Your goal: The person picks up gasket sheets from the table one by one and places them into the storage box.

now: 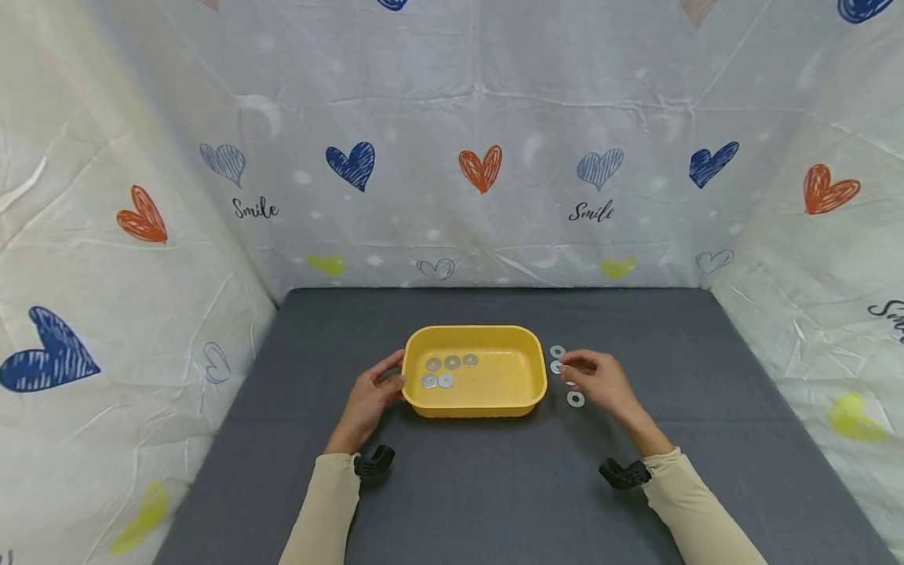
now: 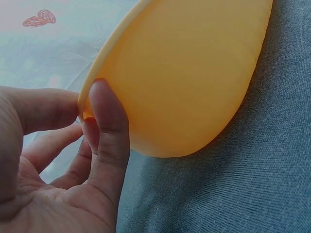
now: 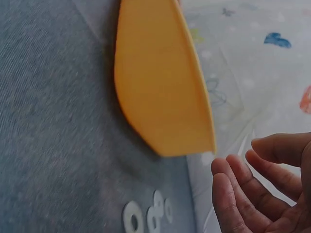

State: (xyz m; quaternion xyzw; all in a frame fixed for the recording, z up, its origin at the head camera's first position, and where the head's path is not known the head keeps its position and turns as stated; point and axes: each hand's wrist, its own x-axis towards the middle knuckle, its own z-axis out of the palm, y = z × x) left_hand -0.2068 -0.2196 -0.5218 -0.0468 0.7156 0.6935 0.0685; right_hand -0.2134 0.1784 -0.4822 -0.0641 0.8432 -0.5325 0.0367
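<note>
A yellow rectangular tray (image 1: 501, 384) sits on the dark table, with several flat metal washers (image 1: 452, 362) lying in its left half. My left hand (image 1: 369, 402) pinches the tray's left end; in the left wrist view the thumb and fingers clasp the rim (image 2: 114, 41). Just beyond the tray's right end, my right hand (image 1: 603, 383) hovers over loose washers (image 1: 575, 399) and partly hides some of them. In the right wrist view its fingers (image 3: 252, 194) are loosely bent, thumb apart, with nothing between them. The loose washers (image 3: 132, 217) lie below the hand in that view.
Dark grey cloth (image 1: 466, 486) covers the table. A pale curtain (image 1: 424, 227) printed with hearts surrounds its back and sides. Each wrist carries a black band device, one at the left wrist (image 1: 374, 461) and one at the right wrist (image 1: 625, 474).
</note>
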